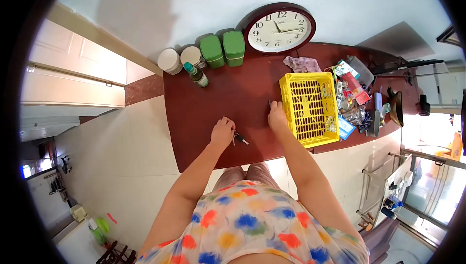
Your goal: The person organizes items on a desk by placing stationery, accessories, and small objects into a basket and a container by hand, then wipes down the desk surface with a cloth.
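Left hand [223,132]: curled at black-and-silver metal keys [241,138], grip unclear.
Right hand [277,116]: pinched small dark item [270,102], mostly hidden.
Beyond hands: round maroon-rimmed clock [279,29] showed 1–12, finer lettering illegible.

Pale, loose fabric top [242,235] with blurry blue, red, yellow and green blotches. Muted pinkish-brown trousers [260,171]. Forearms [190,171] bare.

Left grip [223,131] on keys [240,138], right grip [277,115] pinching small dark item [270,102], yellow basket [285,100] alongside, reddish table [194,118]
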The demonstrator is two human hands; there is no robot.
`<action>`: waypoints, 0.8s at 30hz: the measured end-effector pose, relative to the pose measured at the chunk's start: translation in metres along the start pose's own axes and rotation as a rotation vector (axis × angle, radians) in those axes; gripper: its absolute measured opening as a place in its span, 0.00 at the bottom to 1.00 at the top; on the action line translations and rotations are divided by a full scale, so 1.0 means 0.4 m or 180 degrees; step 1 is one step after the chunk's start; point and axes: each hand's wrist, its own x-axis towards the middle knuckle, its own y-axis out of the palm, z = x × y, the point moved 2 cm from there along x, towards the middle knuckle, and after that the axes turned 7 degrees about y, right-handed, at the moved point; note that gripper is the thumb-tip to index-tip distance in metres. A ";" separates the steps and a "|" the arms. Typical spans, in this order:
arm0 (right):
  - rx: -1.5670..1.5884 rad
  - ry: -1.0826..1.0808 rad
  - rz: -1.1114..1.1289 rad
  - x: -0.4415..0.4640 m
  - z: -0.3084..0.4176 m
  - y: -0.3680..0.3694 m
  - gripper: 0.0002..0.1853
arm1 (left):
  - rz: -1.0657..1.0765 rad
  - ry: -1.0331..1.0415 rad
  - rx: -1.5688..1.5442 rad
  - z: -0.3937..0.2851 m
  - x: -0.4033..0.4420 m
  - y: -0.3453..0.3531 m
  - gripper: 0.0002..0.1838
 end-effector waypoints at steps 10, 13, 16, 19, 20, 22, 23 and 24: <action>0.2712 -0.0111 -0.0900 -0.124 -0.114 -0.216 0.13 | -0.0063 -0.0134 0.0185 -0.017 0.077 -0.007 0.10; 0.3203 0.0684 -0.0875 -0.075 -0.268 -0.233 0.10 | -0.0192 -0.0052 0.0054 -0.059 0.116 -0.010 0.10; 0.2062 0.0318 -0.0918 -0.018 -0.381 -0.178 0.08 | -0.0255 0.0055 -0.0400 -0.136 0.160 0.012 0.11; 0.2127 0.0988 0.0651 -0.058 -0.293 -0.299 0.16 | 0.0094 -0.0165 -0.1133 -0.224 0.221 0.060 0.17; 0.2111 0.0463 0.0301 -0.012 -0.318 -0.225 0.17 | 0.0217 -0.0345 -0.1381 -0.261 0.236 0.080 0.19; 0.2362 -0.0254 0.0183 0.043 -0.352 -0.124 0.19 | 0.0705 -0.0729 -0.1517 -0.350 0.254 0.094 0.30; 0.2669 -0.0467 0.0386 0.059 -0.335 -0.110 0.20 | 0.0667 -0.0789 -0.1457 -0.365 0.267 0.113 0.32; 0.2939 -0.0339 0.0629 0.048 -0.304 -0.144 0.21 | 0.0639 -0.0859 -0.1395 -0.372 0.274 0.143 0.34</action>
